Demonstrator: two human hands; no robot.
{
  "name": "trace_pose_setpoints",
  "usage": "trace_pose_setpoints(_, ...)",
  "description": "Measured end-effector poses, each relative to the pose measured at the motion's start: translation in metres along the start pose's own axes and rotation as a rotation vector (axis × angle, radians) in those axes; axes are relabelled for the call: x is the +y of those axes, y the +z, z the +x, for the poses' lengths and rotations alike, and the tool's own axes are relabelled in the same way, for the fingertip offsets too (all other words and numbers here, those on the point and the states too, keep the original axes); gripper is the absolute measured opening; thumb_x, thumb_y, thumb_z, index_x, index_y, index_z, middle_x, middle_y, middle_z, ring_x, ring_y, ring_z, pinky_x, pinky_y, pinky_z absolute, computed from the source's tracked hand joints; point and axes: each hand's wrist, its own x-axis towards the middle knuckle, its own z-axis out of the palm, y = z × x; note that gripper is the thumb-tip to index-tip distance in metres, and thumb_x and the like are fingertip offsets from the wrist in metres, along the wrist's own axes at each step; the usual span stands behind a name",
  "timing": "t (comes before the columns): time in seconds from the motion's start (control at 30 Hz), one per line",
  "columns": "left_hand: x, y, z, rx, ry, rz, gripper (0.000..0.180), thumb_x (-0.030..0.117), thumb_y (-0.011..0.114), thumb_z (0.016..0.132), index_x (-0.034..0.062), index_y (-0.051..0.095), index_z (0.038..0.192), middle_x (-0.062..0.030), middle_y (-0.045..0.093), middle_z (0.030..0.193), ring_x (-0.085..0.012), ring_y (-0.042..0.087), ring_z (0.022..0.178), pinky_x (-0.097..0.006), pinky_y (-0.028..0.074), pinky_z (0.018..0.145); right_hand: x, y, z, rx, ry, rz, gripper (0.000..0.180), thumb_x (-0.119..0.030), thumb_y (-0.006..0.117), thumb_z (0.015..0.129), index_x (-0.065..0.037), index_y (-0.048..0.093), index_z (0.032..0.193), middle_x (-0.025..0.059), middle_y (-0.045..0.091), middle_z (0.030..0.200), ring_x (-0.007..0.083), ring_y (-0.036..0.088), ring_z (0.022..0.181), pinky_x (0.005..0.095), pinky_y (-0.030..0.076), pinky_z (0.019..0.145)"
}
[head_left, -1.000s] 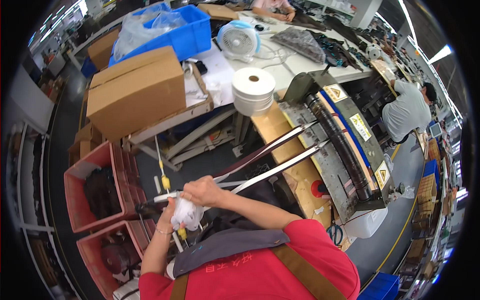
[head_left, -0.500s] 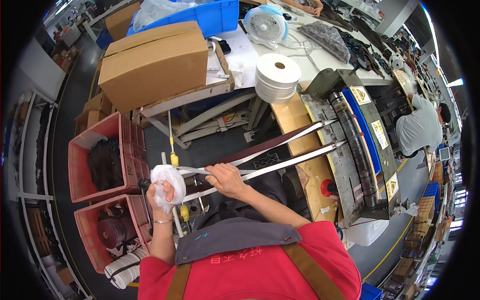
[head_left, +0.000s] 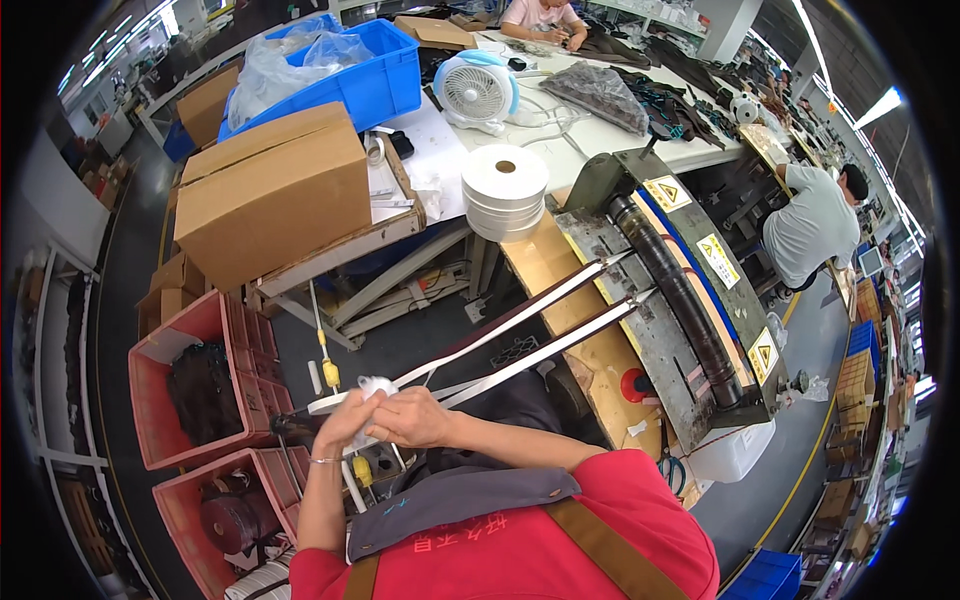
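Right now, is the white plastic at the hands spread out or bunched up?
Bunched up: the white plastic shows only as small crumpled bits between left hand and right hand.

white translucent bundle (head_left: pixel 376 385): crumpled, held between left hand (head_left: pixel 345 420) and right hand (head_left: pixel 410 418), largely hidden, perhaps thin plastic | two long strips (head_left: pixel 560 343): white with dark maroon sides, nearly straight, side by side, slanting away rightward beyond the right hand

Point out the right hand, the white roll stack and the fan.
Right hand (head_left: pixel 411 417): head view, back of the hand.
White roll stack (head_left: pixel 504 207): head view, front side.
Fan (head_left: pixel 476 90): head view, middle of the grille.
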Motion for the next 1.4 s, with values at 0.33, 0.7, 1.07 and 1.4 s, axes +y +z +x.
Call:
trace_pose_setpoints(0.33, -0.027, 0.029, -0.035, -0.304, 0.299, -0.758, 0.046, 0.035, 0.059, 0.076, -0.0071, 0.050, 0.093, -0.0127, 0.055, 0.060, -0.0181, 0.046, 0.033, -0.029, 0.038, 0.034, 0.018, -0.001, -0.011, 0.011, 0.213, 0.071, 0.019, -0.018, 0.055, 0.079, -0.005, 0.051, 0.066, 0.0073, 0.050, 0.057, 0.0253, 0.053, 0.049, 0.0344, 0.041, 0.045)
trace_pose_setpoints(0.7, -0.012, -0.004, -0.061, 0.020, 0.707, -1.217, 0.021, 0.028, 0.050, 0.082, 0.0078, 0.051, 0.083, -0.0060, 0.049, 0.063, -0.0162, 0.047, 0.048, -0.030, 0.040, 0.054, 0.021, -0.001, -0.033, -0.052, 0.227, -0.068, 0.016, -0.017, 0.059, 0.076, -0.003, 0.057, 0.084, 0.0082, 0.055, 0.069, 0.0248, 0.054, 0.064, 0.0339, 0.042, 0.061)
trace_pose_setpoints(1.07, 0.021, 0.013, -0.030, 0.523, 0.319, -0.097, 0.033, 0.028, 0.057, 0.082, -0.0038, 0.055, 0.091, -0.0101, 0.061, 0.085, -0.0151, 0.061, 0.077, -0.028, 0.050, 0.064, -0.002, 0.007, -0.024, -0.326, 0.056, -0.027, 0.018, -0.018, 0.060, 0.077, -0.007, 0.051, 0.065, 0.0047, 0.050, 0.056, 0.0208, 0.050, 0.048, 0.0312, 0.039, 0.045)
trace_pose_setpoints(1.4, -0.042, 0.047, -0.021, -0.386, 0.028, -0.936, 0.065, 0.062, 0.033, 0.083, -0.0002, 0.053, 0.075, -0.0068, 0.049, 0.049, -0.0140, 0.050, 0.035, -0.023, 0.040, 0.029, 0.009, 0.004, -0.004, -0.167, 0.178, 0.094, 0.015, -0.012, 0.057, 0.078, -0.005, 0.052, 0.065, 0.0081, 0.048, 0.051, 0.0248, 0.047, 0.043, 0.0331, 0.037, 0.043)
